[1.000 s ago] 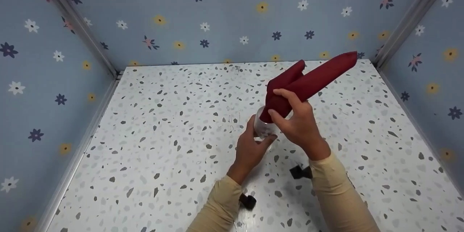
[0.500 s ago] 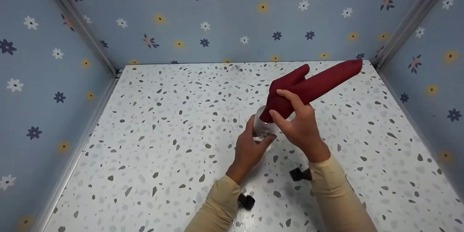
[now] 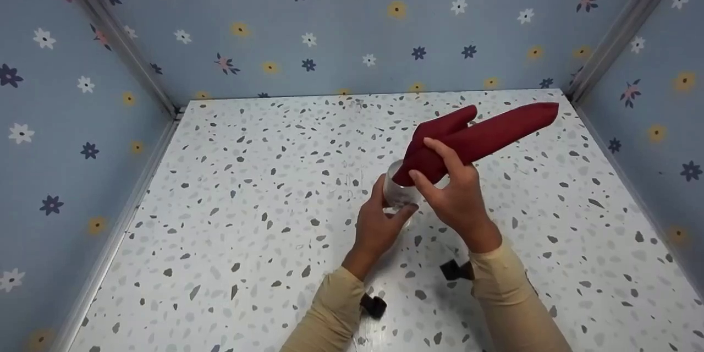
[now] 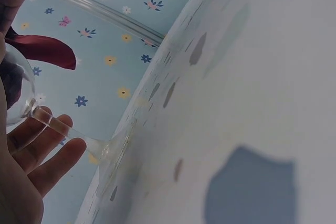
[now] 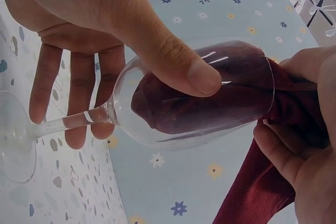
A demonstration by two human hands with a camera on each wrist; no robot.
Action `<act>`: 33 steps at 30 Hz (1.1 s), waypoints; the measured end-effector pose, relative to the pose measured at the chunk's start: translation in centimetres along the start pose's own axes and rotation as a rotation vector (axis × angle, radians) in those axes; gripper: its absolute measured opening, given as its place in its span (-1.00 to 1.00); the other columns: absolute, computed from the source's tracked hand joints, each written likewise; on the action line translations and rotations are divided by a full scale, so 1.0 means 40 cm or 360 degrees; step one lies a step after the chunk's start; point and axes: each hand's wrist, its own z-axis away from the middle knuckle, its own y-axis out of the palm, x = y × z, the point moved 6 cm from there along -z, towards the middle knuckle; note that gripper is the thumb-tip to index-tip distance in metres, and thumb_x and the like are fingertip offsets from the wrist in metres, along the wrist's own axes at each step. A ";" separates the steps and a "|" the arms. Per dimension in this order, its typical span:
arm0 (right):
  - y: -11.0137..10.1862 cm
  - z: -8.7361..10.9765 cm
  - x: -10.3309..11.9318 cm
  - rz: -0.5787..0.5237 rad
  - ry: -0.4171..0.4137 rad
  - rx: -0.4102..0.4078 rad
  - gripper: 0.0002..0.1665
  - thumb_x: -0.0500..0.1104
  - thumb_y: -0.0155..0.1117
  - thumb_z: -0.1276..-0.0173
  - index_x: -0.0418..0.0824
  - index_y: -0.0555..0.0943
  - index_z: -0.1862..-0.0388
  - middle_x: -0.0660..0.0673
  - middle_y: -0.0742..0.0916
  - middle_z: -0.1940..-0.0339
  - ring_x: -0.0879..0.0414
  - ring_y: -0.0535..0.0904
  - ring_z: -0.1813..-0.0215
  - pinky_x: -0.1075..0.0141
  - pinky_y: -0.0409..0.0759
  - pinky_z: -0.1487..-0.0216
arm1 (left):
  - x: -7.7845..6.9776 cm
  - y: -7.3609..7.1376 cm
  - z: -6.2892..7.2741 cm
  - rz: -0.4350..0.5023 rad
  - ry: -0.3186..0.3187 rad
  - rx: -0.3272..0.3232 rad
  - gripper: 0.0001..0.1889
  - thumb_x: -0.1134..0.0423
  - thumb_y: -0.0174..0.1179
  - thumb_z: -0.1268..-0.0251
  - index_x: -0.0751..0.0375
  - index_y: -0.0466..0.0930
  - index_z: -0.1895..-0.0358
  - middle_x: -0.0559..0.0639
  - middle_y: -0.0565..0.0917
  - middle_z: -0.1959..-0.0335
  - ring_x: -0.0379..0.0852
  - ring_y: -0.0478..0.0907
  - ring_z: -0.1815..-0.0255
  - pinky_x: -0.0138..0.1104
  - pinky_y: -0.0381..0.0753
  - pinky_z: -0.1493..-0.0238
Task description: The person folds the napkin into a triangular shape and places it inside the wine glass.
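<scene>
My left hand (image 3: pixel 379 225) holds a clear wine glass (image 3: pixel 397 193), thumb against its bowl and fingers around the stem, as the right wrist view shows. A dark red cloth (image 3: pixel 498 135) goes into the bowl, one bunched part lying inside behind the glass wall (image 5: pixel 123 100). My right hand (image 3: pixel 459 198) pinches the cloth just outside the rim. Its two loose ends stick out to the far right. In the left wrist view the glass's foot (image 4: pixel 113 156) is close to the table; I cannot tell whether it touches.
A white speckled table (image 3: pixel 247 203) lies under both hands. Flower-patterned blue panels (image 3: pixel 341 27) close in the back and both sides. Black camera mounts (image 3: pixel 374 306) jut from both wrists.
The long end of the cloth has sunk and swung to the right, and its shorter end has dropped too. My right hand has shifted slightly; the left hand and glass hold nearly still.
</scene>
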 end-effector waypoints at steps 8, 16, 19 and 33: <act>-0.003 -0.001 -0.008 0.0002 0.0013 0.0000 -0.32 -0.31 0.51 -0.20 -0.25 0.50 -0.31 -0.25 0.68 -0.14 -0.13 0.64 -0.09 -0.06 0.65 -0.02 | -0.001 -0.001 -0.003 0.0019 -0.0041 0.0012 -0.17 -0.21 0.32 -0.23 0.01 0.24 -0.49 -0.09 0.67 -0.07 -0.22 0.64 0.13 -0.38 0.67 0.26; 0.001 -0.008 -0.016 -0.0007 0.0001 0.0061 -0.31 -0.28 0.50 -0.22 -0.25 0.49 -0.33 -0.23 0.69 -0.10 -0.05 0.67 -0.04 0.03 0.68 0.03 | 0.000 0.002 -0.007 0.0083 -0.0081 0.0051 -0.14 -0.20 0.30 -0.27 -0.06 0.14 -0.56 -0.09 0.64 -0.13 -0.22 0.64 0.05 -0.34 0.67 0.20; 0.002 -0.003 -0.017 -0.0032 0.0012 0.0065 -0.30 -0.28 0.51 -0.21 -0.26 0.49 -0.33 -0.23 0.69 -0.11 -0.03 0.68 -0.04 0.05 0.68 0.02 | 0.003 0.002 -0.004 0.0101 -0.0108 0.0062 -0.13 -0.19 0.31 -0.27 -0.09 0.11 -0.57 -0.08 0.63 -0.13 -0.22 0.64 0.06 -0.35 0.67 0.21; -0.005 0.008 -0.008 -0.0030 0.0050 0.0036 -0.25 -0.38 0.54 -0.12 -0.41 0.46 -0.30 -0.30 0.67 -0.11 -0.02 0.65 -0.05 0.07 0.68 0.02 | 0.002 0.000 -0.009 0.0158 -0.0061 0.0040 -0.20 -0.14 0.36 -0.23 -0.05 0.24 -0.50 -0.08 0.66 -0.06 -0.19 0.65 0.07 -0.33 0.68 0.17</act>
